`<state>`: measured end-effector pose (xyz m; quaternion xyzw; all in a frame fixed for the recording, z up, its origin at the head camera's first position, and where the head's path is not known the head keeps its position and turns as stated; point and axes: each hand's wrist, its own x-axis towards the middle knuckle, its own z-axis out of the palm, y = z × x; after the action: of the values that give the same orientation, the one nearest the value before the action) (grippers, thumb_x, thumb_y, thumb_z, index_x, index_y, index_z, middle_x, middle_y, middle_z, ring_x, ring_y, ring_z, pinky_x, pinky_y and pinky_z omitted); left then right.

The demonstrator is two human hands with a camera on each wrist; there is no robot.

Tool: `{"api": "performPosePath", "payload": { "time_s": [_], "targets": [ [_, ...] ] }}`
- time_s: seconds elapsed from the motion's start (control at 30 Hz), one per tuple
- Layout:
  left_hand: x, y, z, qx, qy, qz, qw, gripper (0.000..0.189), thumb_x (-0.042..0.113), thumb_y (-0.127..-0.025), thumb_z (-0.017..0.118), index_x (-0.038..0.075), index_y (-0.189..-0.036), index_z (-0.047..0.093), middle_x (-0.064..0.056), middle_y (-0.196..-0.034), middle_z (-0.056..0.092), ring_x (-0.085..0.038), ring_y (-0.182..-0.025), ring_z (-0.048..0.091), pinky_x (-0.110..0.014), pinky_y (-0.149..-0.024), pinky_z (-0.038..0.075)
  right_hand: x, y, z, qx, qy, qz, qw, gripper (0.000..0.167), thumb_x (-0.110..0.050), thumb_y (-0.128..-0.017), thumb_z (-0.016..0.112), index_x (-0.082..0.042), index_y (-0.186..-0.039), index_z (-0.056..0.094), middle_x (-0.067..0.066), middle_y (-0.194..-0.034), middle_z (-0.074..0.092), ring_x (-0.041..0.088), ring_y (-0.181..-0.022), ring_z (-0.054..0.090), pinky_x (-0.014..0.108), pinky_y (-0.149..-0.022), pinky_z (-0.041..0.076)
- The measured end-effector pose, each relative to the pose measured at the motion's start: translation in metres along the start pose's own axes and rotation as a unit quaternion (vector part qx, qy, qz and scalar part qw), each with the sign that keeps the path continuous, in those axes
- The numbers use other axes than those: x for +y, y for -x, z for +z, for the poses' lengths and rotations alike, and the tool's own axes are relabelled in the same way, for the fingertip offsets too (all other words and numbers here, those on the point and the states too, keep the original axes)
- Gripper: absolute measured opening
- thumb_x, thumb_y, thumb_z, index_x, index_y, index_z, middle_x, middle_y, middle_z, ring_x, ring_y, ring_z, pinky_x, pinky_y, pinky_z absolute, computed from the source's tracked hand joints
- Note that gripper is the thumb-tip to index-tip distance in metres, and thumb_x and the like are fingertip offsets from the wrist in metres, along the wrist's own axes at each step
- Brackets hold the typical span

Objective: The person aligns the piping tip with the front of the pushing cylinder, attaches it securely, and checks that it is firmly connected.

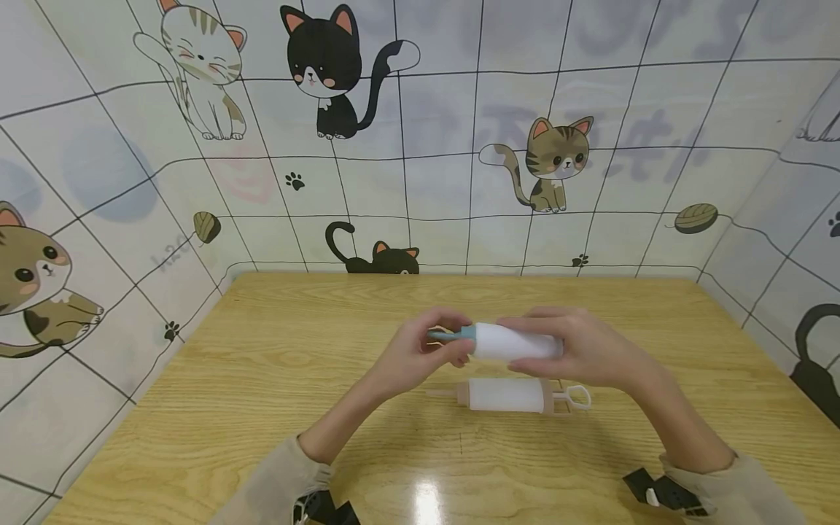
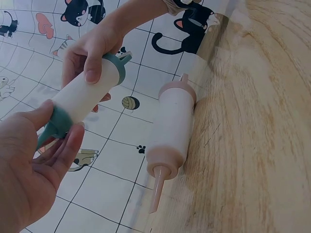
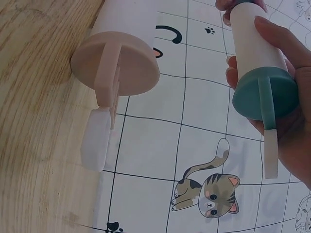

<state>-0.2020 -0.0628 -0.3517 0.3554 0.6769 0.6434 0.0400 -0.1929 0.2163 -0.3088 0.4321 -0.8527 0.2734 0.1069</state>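
Note:
My left hand (image 1: 415, 356) pinches the teal nozzle end of a syringe-shaped dispenser (image 1: 491, 340) with a white barrel, fingers and thumb around its collar. At the other end, my right hand (image 1: 587, 348) grips the barrel. The dispenser is held nearly level above the table; its teal end cap (image 3: 265, 94) with a pale handle shows in the right wrist view. Just nearer to me, a matching pink-and-white dispenser (image 1: 505, 395) lies on its side, untouched, nozzle to the left and white loop handle to the right.
The wooden table (image 1: 315, 313) spreads under both hands. Behind it and along both sides stands a white sheet (image 1: 440, 182) with a grid and cartoon cats. Dark straps or devices (image 1: 666, 490) sit at the sleeve cuffs.

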Motion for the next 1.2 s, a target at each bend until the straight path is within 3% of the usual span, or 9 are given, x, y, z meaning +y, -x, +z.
{"api": "performPosePath", "payload": {
  "time_s": [0.1,0.33,0.57,0.8,0.93,1.2],
  "targets": [
    [-0.0007,0.0005,0.0005,0.000,0.003,0.003,1.0000,0.024,0.002,-0.096,0.068,0.004,-0.119,0.063,-0.013,-0.108,0.064,-0.046,-0.084,0.067,-0.046,-0.078,0.062,-0.0010,-0.0001,0.0004,0.001,0.006,-0.001,1.0000,0.047,-0.021,-0.084,0.084,-0.013,-0.128,0.070,0.000,-0.109,0.071,0.007,-0.081,0.062,0.020,-0.057,0.056],
    [-0.0005,0.0010,0.0012,0.015,-0.003,0.026,0.9995,0.024,-0.002,-0.093,0.071,0.002,-0.116,0.066,-0.011,-0.106,0.066,-0.031,-0.084,0.069,-0.041,-0.080,0.063,-0.0012,0.0002,0.0003,0.002,0.002,-0.004,1.0000,0.046,-0.021,-0.085,0.084,-0.013,-0.128,0.070,-0.002,-0.109,0.071,0.006,-0.081,0.062,0.020,-0.057,0.055],
    [0.0019,0.0019,0.0014,0.016,-0.030,0.046,0.9984,0.026,-0.004,-0.090,0.073,0.000,-0.115,0.066,-0.012,-0.108,0.066,-0.029,-0.093,0.069,-0.039,-0.082,0.062,0.0017,-0.0001,0.0013,0.007,-0.011,-0.034,0.9993,0.047,-0.018,-0.084,0.085,-0.012,-0.128,0.070,-0.004,-0.104,0.071,0.004,-0.078,0.061,0.020,-0.056,0.054],
    [0.0034,0.0023,0.0018,0.010,-0.055,0.060,0.9966,0.025,-0.002,-0.090,0.074,0.002,-0.112,0.066,-0.008,-0.107,0.066,-0.017,-0.094,0.067,-0.037,-0.084,0.061,0.0032,-0.0001,0.0016,-0.017,-0.044,-0.031,0.9984,0.046,-0.018,-0.086,0.082,-0.009,-0.129,0.069,0.000,-0.106,0.074,0.003,-0.076,0.062,0.021,-0.056,0.054],
    [0.0028,0.0015,0.0018,0.011,-0.054,0.066,0.9963,0.025,-0.003,-0.089,0.075,0.003,-0.112,0.066,-0.008,-0.106,0.067,-0.018,-0.094,0.068,-0.039,-0.083,0.062,0.0032,0.0001,0.0009,-0.022,-0.047,-0.030,0.9982,0.046,-0.018,-0.087,0.082,-0.009,-0.130,0.069,0.001,-0.109,0.074,0.003,-0.077,0.062,0.022,-0.056,0.055],
    [0.0025,0.0009,0.0011,0.027,0.002,0.015,0.9995,0.022,0.000,-0.093,0.071,0.002,-0.115,0.066,-0.012,-0.108,0.066,-0.028,-0.091,0.071,-0.043,-0.081,0.062,-0.0005,-0.0002,-0.0003,0.004,-0.007,-0.041,0.9991,0.049,-0.018,-0.084,0.084,-0.012,-0.130,0.069,-0.001,-0.104,0.071,0.005,-0.079,0.062,0.020,-0.057,0.055]
  ]
}}
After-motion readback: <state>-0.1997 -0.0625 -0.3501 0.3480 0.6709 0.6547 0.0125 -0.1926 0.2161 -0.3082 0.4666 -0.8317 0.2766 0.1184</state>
